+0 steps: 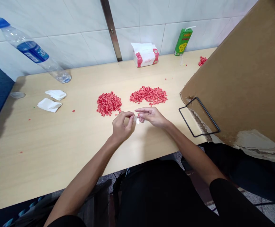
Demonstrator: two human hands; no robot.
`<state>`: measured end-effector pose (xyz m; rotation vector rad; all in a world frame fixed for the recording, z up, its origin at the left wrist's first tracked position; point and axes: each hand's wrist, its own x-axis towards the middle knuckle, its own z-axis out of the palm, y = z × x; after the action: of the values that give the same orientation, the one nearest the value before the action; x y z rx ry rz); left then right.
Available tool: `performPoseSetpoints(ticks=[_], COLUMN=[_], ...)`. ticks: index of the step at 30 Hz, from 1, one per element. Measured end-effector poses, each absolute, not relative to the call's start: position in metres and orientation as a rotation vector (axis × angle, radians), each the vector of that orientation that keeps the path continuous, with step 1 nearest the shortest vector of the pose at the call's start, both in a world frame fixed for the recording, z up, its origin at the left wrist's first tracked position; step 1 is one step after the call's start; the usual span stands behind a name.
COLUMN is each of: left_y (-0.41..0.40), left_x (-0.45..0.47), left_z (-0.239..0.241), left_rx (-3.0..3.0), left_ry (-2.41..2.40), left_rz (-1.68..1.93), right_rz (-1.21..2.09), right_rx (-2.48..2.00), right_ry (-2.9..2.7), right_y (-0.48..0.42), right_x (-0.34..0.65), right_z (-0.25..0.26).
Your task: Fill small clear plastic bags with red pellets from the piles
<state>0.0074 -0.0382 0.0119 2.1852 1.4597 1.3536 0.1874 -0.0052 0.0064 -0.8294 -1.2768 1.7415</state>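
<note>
My left hand (pixel 123 124) is closed, thumb and forefinger pinched on something too small to make out. Facing it, almost touching, my right hand (pixel 152 116) pinches a small red piece (pixel 138 115) between thumb and fingers. A small whitish bit (pixel 137 120) shows just below the fingertips; I cannot tell which hand has it. Just beyond my left hand lies a round heap of short red cylindrical pieces (pixel 109 103). A wider heap of the same red pieces (pixel 148 95) spreads out beyond my right hand.
A large cardboard sheet (pixel 241 78) with a black wire frame (pixel 199 116) borders the right side. Along the tiled wall stand a plastic bottle (pixel 33 52), a tissue pack (pixel 146 55) and a green drink carton (pixel 183 42). Crumpled tissues (pixel 49 105) lie at left on the table (pixel 63 142).
</note>
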Motion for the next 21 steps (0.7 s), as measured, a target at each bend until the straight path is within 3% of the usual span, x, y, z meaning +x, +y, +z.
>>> performPoseSetpoints(ticks=[21], left_y=[-0.0438], left_x=[0.0120], left_z=[0.0088], left_rx=[2.174], left_ry=[1.426], left_rz=[1.398], right_rz=[1.836], right_rx=[-0.822], right_ry=[-1.311], right_y=[-0.0097], right_x=[0.1820], right_z=[0.0085])
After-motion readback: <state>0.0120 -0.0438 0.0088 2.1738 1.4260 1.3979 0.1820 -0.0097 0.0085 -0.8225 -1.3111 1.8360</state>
